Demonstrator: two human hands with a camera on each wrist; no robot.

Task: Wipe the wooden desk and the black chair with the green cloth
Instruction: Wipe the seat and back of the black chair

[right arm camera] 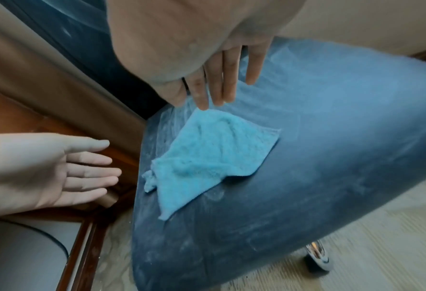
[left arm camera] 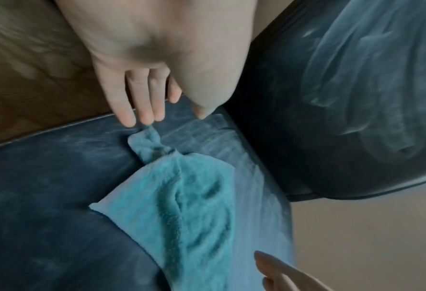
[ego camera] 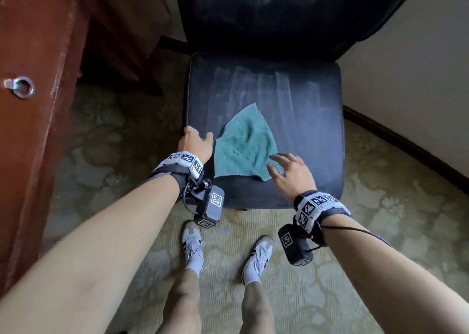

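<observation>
Currently: green cloth (ego camera: pixel 245 144) lies loose and rumpled on seat of black chair (ego camera: pixel 304 110), toward near-left part of cushion, one corner pointing far. Neither hand holds it.

L hand (ego camera: pixel 195 143) at left edge of seat, just beside cloth's left corner. Grip slack: fingers (left arm camera: pixel 142 98) straight and together, thumb apart, nothing held. In left wrist view fingertips sit right at the twisted cloth corner (left arm camera: pixel 147 145); touching or just off, can't tell.

R hand (ego camera: pixel 291 174) over near-right corner of cloth, palm down, fingers (right arm camera: pixel 226 78) spread and straight, grip relaxed, holding nothing. Right wrist view shows fingertips right at cloth edge (right arm camera: pixel 206 116); contact unclear.

Chair: seat cushion has pale streaky marks across far half, more streaks on backrest (ego camera: pixel 279 11). Shiny metal leg w/ dark foot (right arm camera: pixel 317 258) seen under seat in right wrist view.

Left of chair: reddish wood cabinet or desk side (ego camera: pixel 38 80) w/ metal ring pull (ego camera: pixel 21 87). Which piece of furniture, can't tell; no tabletop in view.

Floor: pale green patterned carpet (ego camera: pixel 380 219). Person's two white sneakers (ego camera: pixel 194 247) on it, near side of chair. Cream wall (ego camera: pixel 418 67) w/ dark baseboard on right. Wrist bands w/ black-white marker squares (ego camera: pixel 185 160) and black camera boxes hang under both wrists.
</observation>
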